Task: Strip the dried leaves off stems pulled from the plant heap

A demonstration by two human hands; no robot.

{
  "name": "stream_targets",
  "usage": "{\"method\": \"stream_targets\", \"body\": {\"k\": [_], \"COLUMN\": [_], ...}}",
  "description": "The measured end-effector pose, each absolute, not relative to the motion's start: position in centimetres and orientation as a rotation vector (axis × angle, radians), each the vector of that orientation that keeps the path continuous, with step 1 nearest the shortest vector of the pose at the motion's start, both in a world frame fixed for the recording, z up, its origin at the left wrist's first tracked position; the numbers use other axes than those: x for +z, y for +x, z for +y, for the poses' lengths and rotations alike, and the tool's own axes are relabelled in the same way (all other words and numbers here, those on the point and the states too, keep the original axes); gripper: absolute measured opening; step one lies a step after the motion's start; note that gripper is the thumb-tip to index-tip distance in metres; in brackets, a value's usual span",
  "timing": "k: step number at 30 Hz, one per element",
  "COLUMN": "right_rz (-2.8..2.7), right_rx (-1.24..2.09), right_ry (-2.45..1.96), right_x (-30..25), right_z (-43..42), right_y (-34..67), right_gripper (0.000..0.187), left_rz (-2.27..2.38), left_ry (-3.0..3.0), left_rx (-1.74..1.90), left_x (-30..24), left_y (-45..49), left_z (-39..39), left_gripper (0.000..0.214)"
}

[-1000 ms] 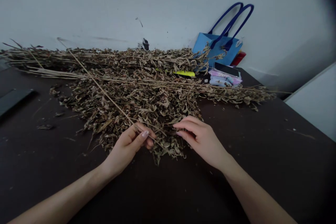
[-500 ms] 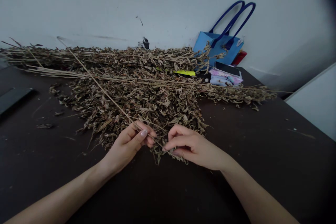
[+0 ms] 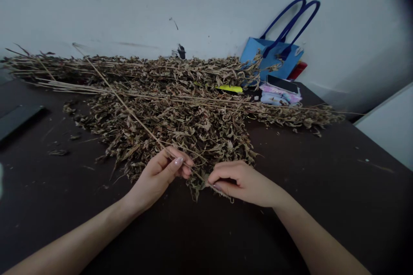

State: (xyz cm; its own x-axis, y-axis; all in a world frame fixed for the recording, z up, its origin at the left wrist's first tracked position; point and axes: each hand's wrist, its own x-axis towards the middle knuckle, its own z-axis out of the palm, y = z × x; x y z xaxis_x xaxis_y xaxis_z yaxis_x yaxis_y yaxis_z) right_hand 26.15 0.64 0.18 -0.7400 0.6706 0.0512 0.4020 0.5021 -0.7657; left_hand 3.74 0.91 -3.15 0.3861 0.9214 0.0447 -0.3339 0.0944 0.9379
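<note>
A long, thin dried plant stalk (image 3: 121,102) slants from the upper left down toward me. My left hand (image 3: 166,169) pinches it between thumb and fingers near its lower end. Just to the right, my right hand (image 3: 237,182) is closed, thumb against forefinger, on the leafy tip of the same stalk. Curled dry leaves (image 3: 195,187) hang between and below the two hands. Behind them spreads a pile of brown dried leaves (image 3: 180,120). What lies inside my right fingertips is partly hidden.
Bundles of dried stalks (image 3: 71,88) lie along the wall. A blue bag (image 3: 253,51) leans at the back right, by a phone (image 3: 282,84) on a pastel packet (image 3: 279,97). A yellow object (image 3: 230,89) pokes from the leaves. A dark flat object (image 3: 21,120) rests at left on the table (image 3: 309,172).
My right hand has drawn its fingers closer together and shifted slightly right along the stalk's tip. The left hand keeps its pinch. The whole view has shifted a little.
</note>
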Motion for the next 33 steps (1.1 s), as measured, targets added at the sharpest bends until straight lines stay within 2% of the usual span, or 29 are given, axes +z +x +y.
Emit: {"method": "stream_targets", "body": {"k": [8, 33], "right_rz": [-2.461, -2.529], "right_rx": [1.012, 0.676], "right_ry": [-0.877, -1.076], "right_x": [-0.4, -1.2], "right_z": [0.6, 0.5], "right_y": [25.8, 25.4], "right_gripper": [0.024, 0.018], "left_rz": [0.704, 0.734], "left_ry": [1.114, 1.121], "left_rx": [1.031, 1.044], "left_x": [-3.3, -3.5], "left_y": [3.8, 3.8], "left_z": [0.9, 0.8], "left_gripper": [0.011, 0.011]}}
